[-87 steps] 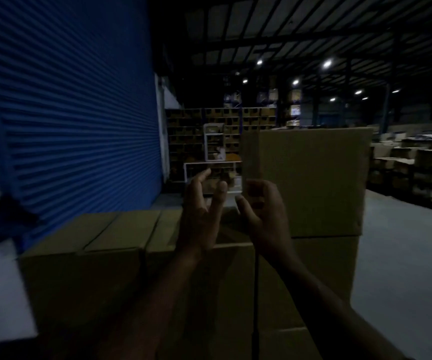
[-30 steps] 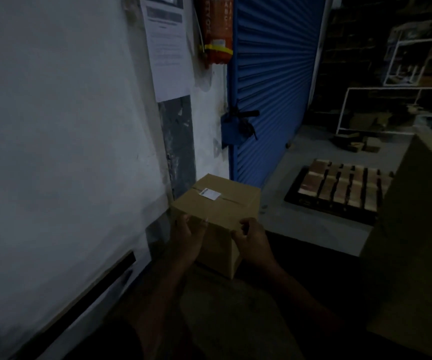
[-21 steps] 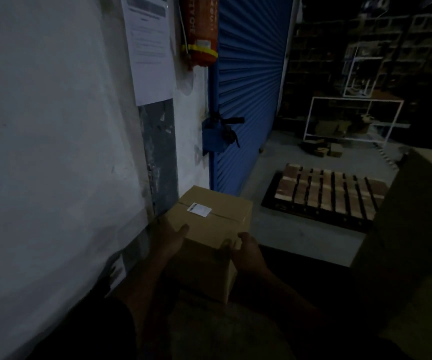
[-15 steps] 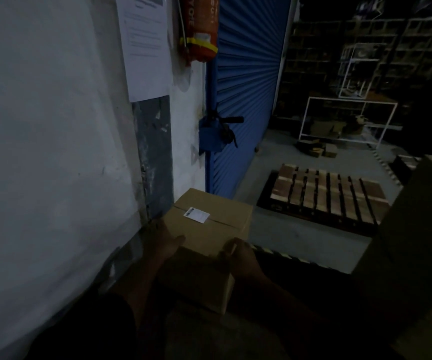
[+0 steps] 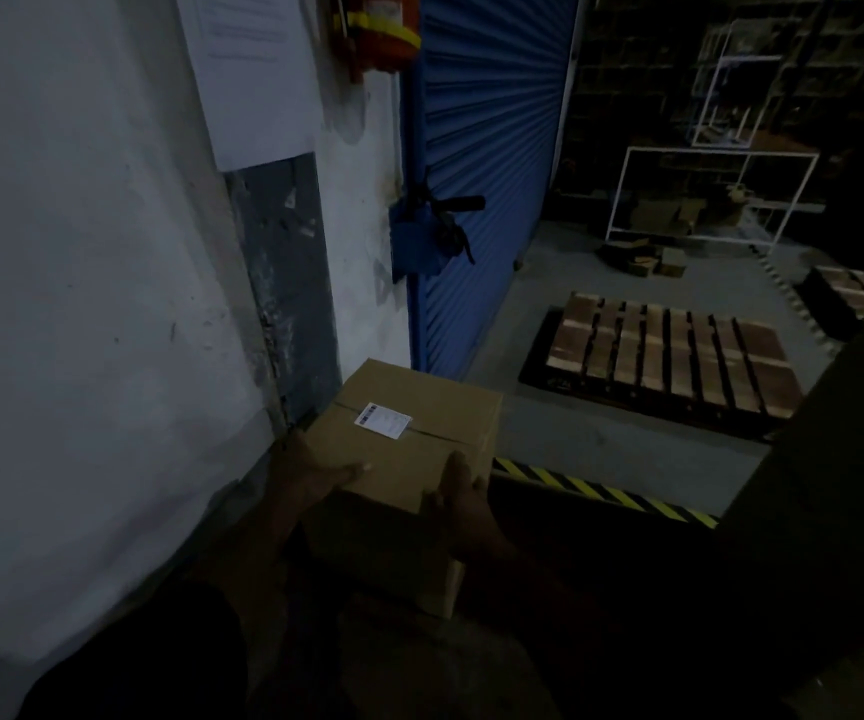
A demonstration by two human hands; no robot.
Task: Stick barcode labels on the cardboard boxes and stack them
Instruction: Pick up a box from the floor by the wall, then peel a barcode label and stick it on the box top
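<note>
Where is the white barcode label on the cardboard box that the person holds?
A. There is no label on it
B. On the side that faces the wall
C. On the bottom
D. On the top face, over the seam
D: the white barcode label lies on the top face of the cardboard box, across the seam line.

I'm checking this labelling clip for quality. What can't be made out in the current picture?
- Barcode label on the cardboard box: print too small.
- Box underside: hidden by the box itself, dark.
- Left hand, right hand fingers: partly behind the box.
- Wall notice: blurred, top cut off.
</note>
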